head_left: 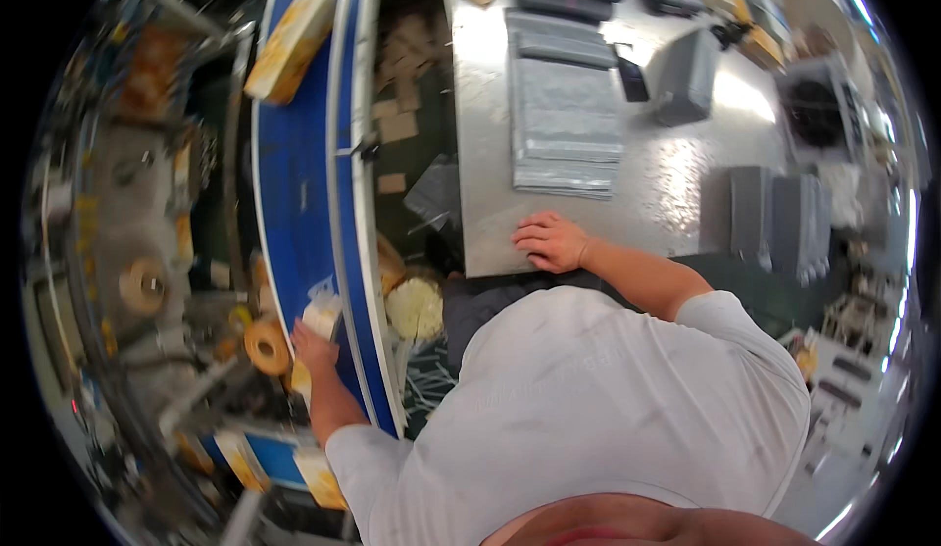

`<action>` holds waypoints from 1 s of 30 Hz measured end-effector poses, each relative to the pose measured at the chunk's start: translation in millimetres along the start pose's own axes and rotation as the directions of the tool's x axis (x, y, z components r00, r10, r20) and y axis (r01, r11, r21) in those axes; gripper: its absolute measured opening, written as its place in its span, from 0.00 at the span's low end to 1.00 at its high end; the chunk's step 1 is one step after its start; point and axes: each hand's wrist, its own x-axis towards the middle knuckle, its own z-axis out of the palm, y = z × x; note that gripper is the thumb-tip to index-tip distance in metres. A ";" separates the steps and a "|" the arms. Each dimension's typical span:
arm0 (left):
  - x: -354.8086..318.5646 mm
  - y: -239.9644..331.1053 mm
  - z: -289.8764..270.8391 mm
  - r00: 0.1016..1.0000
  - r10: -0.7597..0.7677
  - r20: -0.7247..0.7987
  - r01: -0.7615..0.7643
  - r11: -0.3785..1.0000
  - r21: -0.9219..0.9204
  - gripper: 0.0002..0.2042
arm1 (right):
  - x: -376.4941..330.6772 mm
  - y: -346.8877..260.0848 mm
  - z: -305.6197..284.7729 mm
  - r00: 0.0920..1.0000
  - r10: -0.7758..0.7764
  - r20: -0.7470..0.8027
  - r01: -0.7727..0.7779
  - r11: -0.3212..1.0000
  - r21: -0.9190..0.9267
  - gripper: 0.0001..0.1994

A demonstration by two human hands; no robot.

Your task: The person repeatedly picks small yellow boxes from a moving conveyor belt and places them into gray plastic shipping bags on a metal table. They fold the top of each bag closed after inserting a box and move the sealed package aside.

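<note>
My left hand (316,347) reaches out to the left over the blue conveyor belt (297,183). It closes around a white-and-yellow carton (321,315), whose pale end shows beyond the fingers with some clear film by it; the hand covers the carton's middle. On the near left corner of the metal table (647,169), my right hand (552,240) rests with fingers slightly bent and apart, nothing in it. Just beyond that hand lies a stack of grey plastic mailing bags (567,120).
Another yellow-and-white carton (290,44) lies farther up the belt. A phone (631,74) and a grey wrapped parcel (688,75) are on the table. Grey bundles (779,218) stand at the right. A tape roll (267,346) is left of the belt. Cardboard scraps (397,126) litter the gap.
</note>
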 end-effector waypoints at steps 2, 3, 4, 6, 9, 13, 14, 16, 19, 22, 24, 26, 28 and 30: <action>20.8 10.1 -3.5 0.999 0.032 -0.025 -0.033 0.998 -0.046 0.55 | -0.3 -6.2 -0.9 1.000 0.028 -0.002 -0.028 0.999 0.018 0.15; 25.0 14.8 -3.1 0.998 0.048 -0.042 -0.051 0.996 -0.075 0.54 | -0.5 -6.3 -2.9 0.999 0.038 -0.005 -0.038 0.999 0.027 0.15; 32.6 20.7 -11.3 0.996 0.066 -0.061 -0.071 0.993 -0.095 0.52 | -1.0 -8.8 -0.8 0.998 0.053 -0.015 -0.052 0.998 0.043 0.14; 47.4 46.1 -67.3 0.981 0.174 -0.086 -0.187 0.966 -0.178 0.50 | -4.0 -7.2 9.5 0.989 0.125 -0.082 -0.113 0.984 0.141 0.13; 67.0 50.3 -121.5 0.852 0.213 -0.478 -0.470 0.713 -0.521 0.45 | -3.1 -14.1 8.5 0.921 0.310 -0.236 -0.215 0.910 0.356 0.12; 17.1 122.1 -260.5 0.833 0.050 -0.551 -0.523 0.395 -0.755 0.41 | -30.6 6.6 -34.3 0.841 0.413 -0.350 -0.344 0.907 0.243 0.12; 1.0 142.9 -283.0 0.787 0.130 -0.602 -0.611 0.296 -0.734 0.41 | -40.1 23.4 -39.0 0.746 0.446 -0.495 -0.411 0.893 0.185 0.13; -12.1 190.1 -293.4 0.751 0.300 -0.588 -0.595 -0.079 -0.800 0.42 | -59.8 66.9 -43.5 0.482 0.514 -0.709 -0.574 0.797 0.187 0.14; -33.9 311.4 -261.3 0.730 0.563 -0.386 -0.322 -0.214 -0.922 0.38 | -74.5 120.5 -72.5 0.108 0.821 -0.560 -0.750 0.437 0.497 0.15; -77.1 441.1 -199.1 0.632 0.750 -0.194 -0.037 -0.222 -0.974 0.33 | -80.7 146.0 -72.7 0.139 0.940 -0.310 -0.802 0.291 0.521 0.20; -105.0 493.9 -172.6 0.625 0.774 -0.099 -0.008 -0.121 -0.993 0.34 | -77.7 154.8 -71.2 0.223 0.949 -0.224 -0.821 0.306 0.481 0.22; -133.0 523.8 -150.4 0.690 0.718 -0.094 -0.228 0.093 -0.969 0.34 | -86.0 144.9 -69.0 0.233 0.960 -0.152 -0.839 0.278 0.468 0.20; -142.2 538.3 -135.1 0.733 0.651 -0.200 -0.602 0.481 -0.638 0.35 | -96.5 120.0 -64.2 0.242 0.866 -0.439 -0.760 0.450 0.469 0.14; -135.9 544.1 -135.0 0.600 0.639 -0.482 -0.797 0.426 -0.427 0.36 | -101.1 111.4 -70.8 0.330 0.760 -0.560 -0.673 0.605 0.424 0.10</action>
